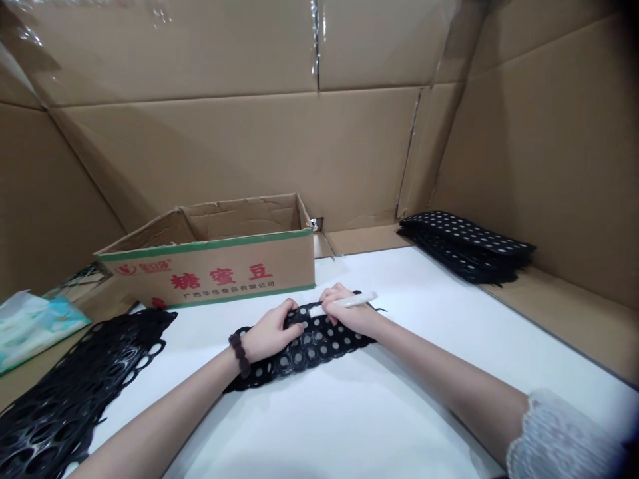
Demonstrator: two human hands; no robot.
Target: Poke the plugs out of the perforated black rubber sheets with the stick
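Observation:
A black sheet with rows of pale round dots point(309, 349) lies on the white tabletop point(319, 426) in the middle of the view. My left hand point(272, 332), with a dark band at its wrist, rests on the sheet's left part, thumb and fingers apart and nothing held. Over the upper right part of the sheet, my right hand point(349, 311) grips a white pen point(357, 300). The pen slants down to the left, its tip end at the dots near my left hand. Part of the sheet is hidden under both hands.
An open cardboard box point(239, 269) with green edging stands behind the sheet. Black material with round holes point(64, 392) lies at left, beside a blue-green tissue pack point(40, 326). A stack of dotted black sheets point(464, 243) sits at back right. Cardboard walls point(224, 146) surround the table.

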